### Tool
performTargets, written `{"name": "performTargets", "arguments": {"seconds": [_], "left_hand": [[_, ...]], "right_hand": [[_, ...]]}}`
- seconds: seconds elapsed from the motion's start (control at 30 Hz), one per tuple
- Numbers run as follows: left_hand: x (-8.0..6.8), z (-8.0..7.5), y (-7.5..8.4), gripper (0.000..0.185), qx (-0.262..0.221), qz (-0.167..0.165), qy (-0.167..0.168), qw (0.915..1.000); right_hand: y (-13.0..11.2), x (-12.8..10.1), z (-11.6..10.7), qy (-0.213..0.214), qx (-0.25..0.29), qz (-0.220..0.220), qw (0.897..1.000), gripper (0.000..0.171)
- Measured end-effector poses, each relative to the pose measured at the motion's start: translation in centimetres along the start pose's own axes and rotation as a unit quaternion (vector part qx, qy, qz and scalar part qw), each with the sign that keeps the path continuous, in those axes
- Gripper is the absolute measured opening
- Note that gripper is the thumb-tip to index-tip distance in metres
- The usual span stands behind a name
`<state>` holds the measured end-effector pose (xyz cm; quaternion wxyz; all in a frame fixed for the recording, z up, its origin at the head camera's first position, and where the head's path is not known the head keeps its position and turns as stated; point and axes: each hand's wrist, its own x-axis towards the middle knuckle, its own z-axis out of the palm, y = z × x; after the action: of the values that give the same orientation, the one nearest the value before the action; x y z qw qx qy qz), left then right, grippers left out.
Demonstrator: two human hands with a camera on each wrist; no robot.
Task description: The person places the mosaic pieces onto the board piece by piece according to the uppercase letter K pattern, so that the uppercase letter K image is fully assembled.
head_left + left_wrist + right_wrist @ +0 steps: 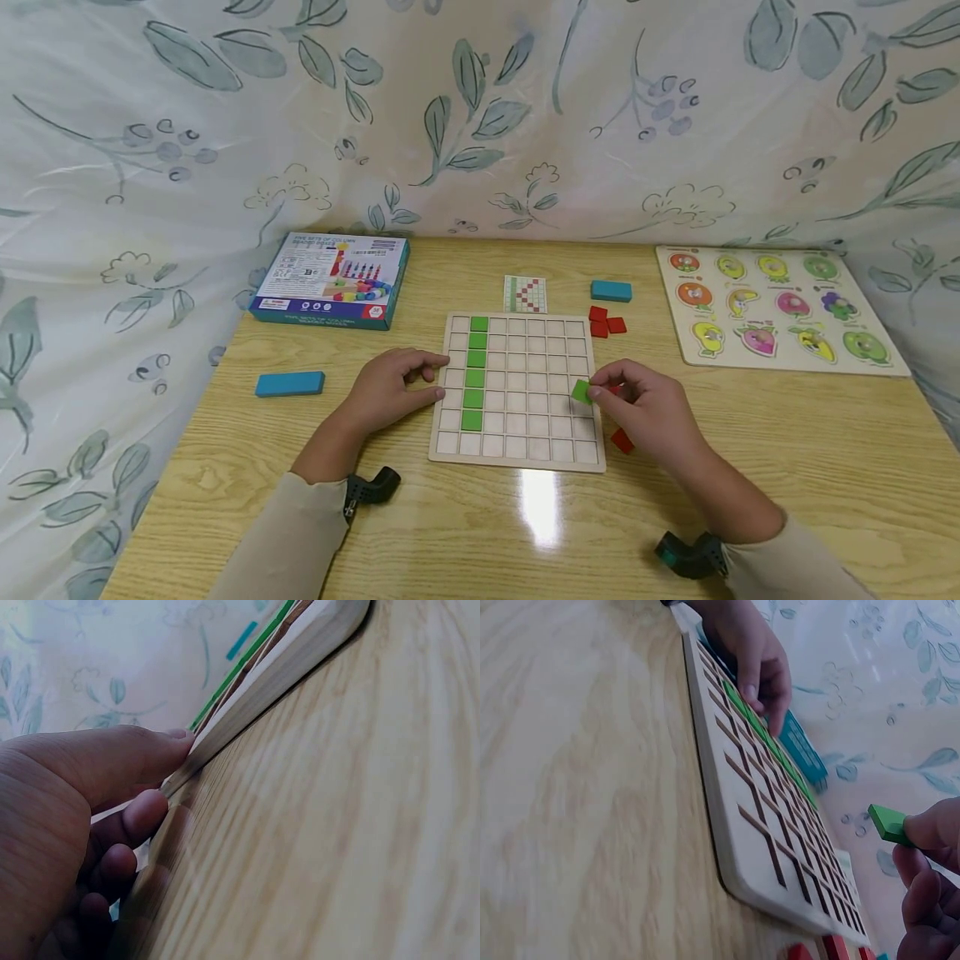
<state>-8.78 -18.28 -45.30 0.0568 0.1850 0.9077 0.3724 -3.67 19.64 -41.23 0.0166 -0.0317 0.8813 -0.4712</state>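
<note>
A pale wooden grid board (pixel 516 463) lies flat on the table, with a column of several green square tiles (pixel 474 378) in its second column from the left. My right hand (pixel 648 408) pinches a loose green tile (pixel 581 392) between thumb and fingers above the board's right side; the right wrist view shows that tile (pixel 889 823) clear of the board. My left hand (pixel 393 383) touches the board's left edge with thumb and index fingertips set apart. Red tiles (pixel 622 440) lie by the board's right edge, some partly hidden by my right hand.
Behind the board lies a small pattern card (pixel 525 294), with a blue block (pixel 611 291) and several red tiles (pixel 598 314) to its right. Another blue block (pixel 289 384) and a boxed toy (pixel 330 282) are at left; a fruit puzzle board (pixel 783 308) is at right.
</note>
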Motion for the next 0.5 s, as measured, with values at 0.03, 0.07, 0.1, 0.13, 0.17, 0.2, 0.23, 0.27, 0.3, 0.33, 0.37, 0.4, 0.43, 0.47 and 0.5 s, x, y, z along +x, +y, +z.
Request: {"name": "performTargets", "arguments": {"seconds": [0.03,0.07,0.1,0.13,0.17,0.2,0.23,0.27,0.3,0.33,0.37,0.4,0.43,0.47,0.5], "left_hand": [[0.0,0.0,0.0,0.041,0.000,0.000,0.000,1.0000],[0.0,0.0,0.0,0.041,0.001,0.000,0.000,1.0000],[0.0,0.0,0.0,0.041,0.001,0.000,0.000,1.0000],[0.0,0.0,-0.1,0.041,0.001,0.000,0.000,1.0000],[0.1,0.0,-0.1,0.041,0.001,0.001,0.000,1.0000],[0.1,0.0,-0.1,0.041,0.001,0.001,0.000,1.0000],[0.1,0.0,-0.1,0.041,0.000,0.001,0.000,1.0000],[0.1,0.0,-0.1,0.041,0.001,0.002,0.000,1.0000],[0.1,0.0,-0.1,0.041,0.000,0.002,0.000,1.0000],[0.1,0.0,-0.2,0.041,0.000,0.004,0.001,1.0000],[0.1,0.0,-0.2,0.040,0.000,0.005,0.001,1.0000],[0.0,0.0,-0.2,0.040,0.000,0.006,0.001,1.0000],[0.0,0.0,-0.3,0.040,0.000,0.008,0.002,1.0000],[0.0,0.0,-0.3,0.040,0.001,0.009,0.002,1.0000],[0.0,0.1,-0.3,0.040,0.001,0.009,0.002,1.0000]], "right_hand": [[-0.1,0.0,0.2,-0.002,0.001,-0.007,1.000,0.006],[-0.2,0.0,0.5,-0.004,0.001,-0.014,1.000,0.006],[-0.2,0.0,0.7,-0.007,0.002,-0.019,1.000,0.006],[-0.3,0.0,1.0,-0.011,0.002,-0.024,1.000,0.006],[-0.4,0.0,1.3,-0.014,0.002,-0.028,0.999,0.006],[-0.4,0.0,1.5,-0.018,0.003,-0.032,0.999,0.007],[-0.5,0.0,1.8,-0.021,0.003,-0.036,0.999,0.007],[-0.5,0.0,2.1,-0.025,0.005,-0.040,0.999,0.008],[-0.5,0.0,2.3,-0.028,0.007,-0.041,0.999,0.009],[-0.6,-0.1,2.5,-0.032,0.009,-0.043,0.999,0.009],[-0.6,-0.1,2.8,-0.035,0.013,-0.046,0.998,0.010],[-0.7,-0.1,3.0,-0.040,0.018,-0.047,0.998,0.010],[-0.7,-0.1,3.2,-0.043,0.023,-0.049,0.998,0.011],[-0.8,-0.1,3.5,-0.046,0.028,-0.051,0.997,0.011],[-0.8,-0.1,3.7,-0.048,0.032,-0.053,0.997,0.012]]}}
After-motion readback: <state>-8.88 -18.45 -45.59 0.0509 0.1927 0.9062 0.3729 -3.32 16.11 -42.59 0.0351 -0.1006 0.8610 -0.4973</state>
